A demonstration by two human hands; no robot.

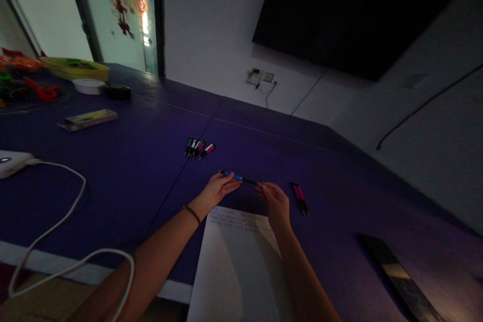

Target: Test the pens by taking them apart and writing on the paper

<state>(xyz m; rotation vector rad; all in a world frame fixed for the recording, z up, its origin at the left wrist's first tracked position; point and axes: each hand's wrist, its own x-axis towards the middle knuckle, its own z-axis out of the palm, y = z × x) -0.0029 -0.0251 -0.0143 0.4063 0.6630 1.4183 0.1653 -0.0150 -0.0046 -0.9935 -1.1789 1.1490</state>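
Observation:
A blue and black pen (238, 177) is held level between both hands, above the top edge of a sheet of paper (237, 266). My left hand (218, 188) grips the blue end between thumb and fingers. At the dark tip end, my right hand (275, 201) pinches the pen with its fingertips. Several lines of handwriting run along the top of the paper. Beyond my left hand lies a group of pens (199, 148) in mixed colours. To the right of my right hand are pink and black pens (300, 198), lying close together.
A white cable (75, 211) loops from a white device (15, 163) at left, across my left forearm. Further back are a small box (90, 119), a white lid-like dish (88, 86) and a yellow basket (75, 69). A dark flat object (396, 274) lies at right on the purple table (151, 136).

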